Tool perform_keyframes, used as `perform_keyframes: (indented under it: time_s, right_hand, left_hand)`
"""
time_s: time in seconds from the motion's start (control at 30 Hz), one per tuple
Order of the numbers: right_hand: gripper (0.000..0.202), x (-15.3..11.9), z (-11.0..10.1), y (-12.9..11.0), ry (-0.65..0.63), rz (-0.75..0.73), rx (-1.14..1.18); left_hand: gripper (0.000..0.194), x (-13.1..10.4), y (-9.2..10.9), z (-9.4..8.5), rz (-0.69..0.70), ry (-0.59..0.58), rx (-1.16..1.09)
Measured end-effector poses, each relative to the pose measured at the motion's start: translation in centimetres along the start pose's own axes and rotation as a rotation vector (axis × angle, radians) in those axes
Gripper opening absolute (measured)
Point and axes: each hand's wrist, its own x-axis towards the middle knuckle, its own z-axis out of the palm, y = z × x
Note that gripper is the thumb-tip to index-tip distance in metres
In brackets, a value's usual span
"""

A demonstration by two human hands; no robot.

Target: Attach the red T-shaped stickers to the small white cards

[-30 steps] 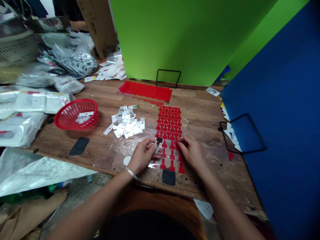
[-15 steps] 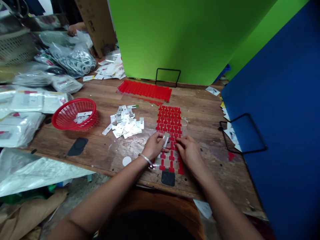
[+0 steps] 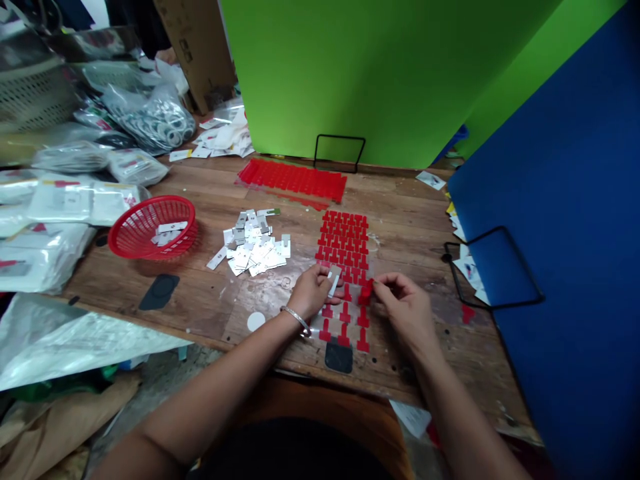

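My left hand (image 3: 311, 293) is closed on a small silver-white rectangular piece (image 3: 334, 280), held over the left side of a clear sheet of red T-shaped stickers (image 3: 343, 239). At the sheet's right edge, my right hand (image 3: 406, 308) pinches a red sticker (image 3: 367, 291) between thumb and finger, its shape partly folded or lifted. The sheet's upper rows are dense with stickers, while the lower rows are spaced out with clear film between them. Left of the hands lies a loose pile of silver-white pieces (image 3: 255, 250).
A red basket (image 3: 150, 250) with a few white pieces stands at the left. More red sheets (image 3: 295, 180) lie by the green panel (image 3: 390, 80). Plastic packets (image 3: 65, 203) crowd the far left. A black wire stand (image 3: 493, 305) juts out from the blue panel (image 3: 565, 200).
My right hand has drawn away to the right, with a red sticker now lifting at its fingertips. My left hand still holds the silver-white piece in nearly the same place.
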Motion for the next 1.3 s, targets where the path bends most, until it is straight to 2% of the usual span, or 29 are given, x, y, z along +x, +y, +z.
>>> perform_keyframes:
  time_s: [0.07, 0.13, 0.27, 0.47, 0.73, 1.3]
  right_hand:
    - [0.024, -0.3, 0.1, -0.5, 0.042, 0.028, 0.075]
    - [0.029, -0.7, 0.7, -1.0, 0.02, 0.037, 0.12]
    - [0.03, -1.7, 2.6, -2.1, -0.038, 0.044, 0.228]
    - [0.029, -2.9, 4.6, -2.5, -0.059, 0.054, 0.288]
    - [0.02, -3.3, 5.0, -2.0, -0.056, -0.033, 0.187]
    - [0.022, -3.7, 5.1, -1.9, -0.057, -0.004, 0.182]
  left_hand:
    - [0.007, -0.2, 0.2, 0.0, -0.012, -0.012, -0.024]
    - [0.012, -0.8, 0.6, 0.0, -0.005, -0.031, -0.065]
    - [0.027, -2.6, 1.0, -0.2, 0.0, -0.086, -0.16]
    - [0.027, -4.7, 0.8, -0.9, -0.002, -0.1, -0.201]
    - [0.027, -5.1, 1.0, -1.1, 0.0, -0.107, -0.175]
    - [0.028, -5.2, 0.9, -1.0, 0.01, -0.114, -0.156]
